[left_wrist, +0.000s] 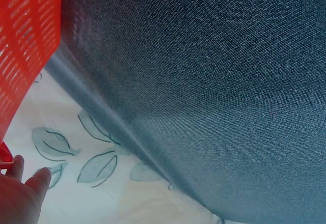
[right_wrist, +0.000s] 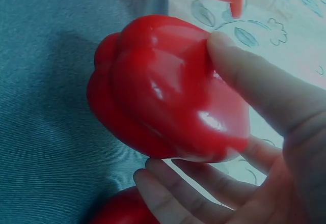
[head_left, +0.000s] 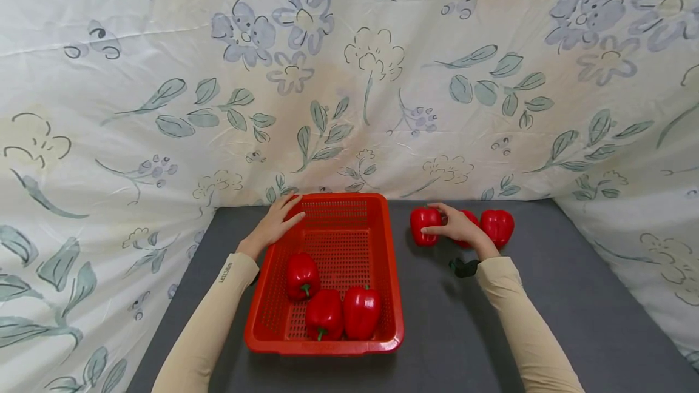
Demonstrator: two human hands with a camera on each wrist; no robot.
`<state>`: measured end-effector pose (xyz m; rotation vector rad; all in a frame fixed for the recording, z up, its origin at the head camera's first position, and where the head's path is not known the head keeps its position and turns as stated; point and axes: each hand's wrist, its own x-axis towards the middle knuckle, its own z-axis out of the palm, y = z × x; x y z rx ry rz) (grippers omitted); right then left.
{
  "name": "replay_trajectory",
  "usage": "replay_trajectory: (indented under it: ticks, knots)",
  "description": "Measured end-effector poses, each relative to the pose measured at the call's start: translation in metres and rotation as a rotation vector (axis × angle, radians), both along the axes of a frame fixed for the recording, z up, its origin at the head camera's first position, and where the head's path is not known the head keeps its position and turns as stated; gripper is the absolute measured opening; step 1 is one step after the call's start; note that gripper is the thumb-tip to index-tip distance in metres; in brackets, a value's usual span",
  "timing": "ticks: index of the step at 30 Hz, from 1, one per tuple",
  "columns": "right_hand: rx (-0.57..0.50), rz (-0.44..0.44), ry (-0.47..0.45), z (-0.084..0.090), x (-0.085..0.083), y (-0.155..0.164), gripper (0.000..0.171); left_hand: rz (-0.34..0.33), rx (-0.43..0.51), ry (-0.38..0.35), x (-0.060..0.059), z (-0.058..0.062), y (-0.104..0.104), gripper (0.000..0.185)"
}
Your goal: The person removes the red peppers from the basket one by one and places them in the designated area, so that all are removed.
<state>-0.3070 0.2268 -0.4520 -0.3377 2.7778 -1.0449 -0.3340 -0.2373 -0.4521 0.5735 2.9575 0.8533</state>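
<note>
Right of basket (head_left: 393, 272): right hand (head_left: 459, 229) grips pepper (head_left: 425, 225).

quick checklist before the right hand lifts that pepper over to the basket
1. Grip: right hand has thumb and fingers round the leftmost pepper - ok.
2. Basket steadied: left hand rests on the far left corner of the red basket - ok.
3. Room inside: three peppers sit at the near end, far half is bare - ok.
4. Neighbours: another pepper lies close beside the hand and one is partly hidden behind it; whether they touch the gripped one - cannot tell.
5. Path: bare grey table between pepper and basket - ok.
</note>
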Motion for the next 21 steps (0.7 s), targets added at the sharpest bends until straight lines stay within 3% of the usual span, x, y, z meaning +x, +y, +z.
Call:
replay_trajectory:
  ticks: [14,21]
  knots:
    - [0.013,0.037,0.011,-0.014,-0.002,-0.005,0.077,-0.008,0.005,0.000,0.000,-0.002,0.000,0.065]
    - [0.011,0.026,0.006,-0.011,-0.001,-0.006,0.077,-0.004,0.007,0.006,0.000,-0.003,-0.001,0.065]
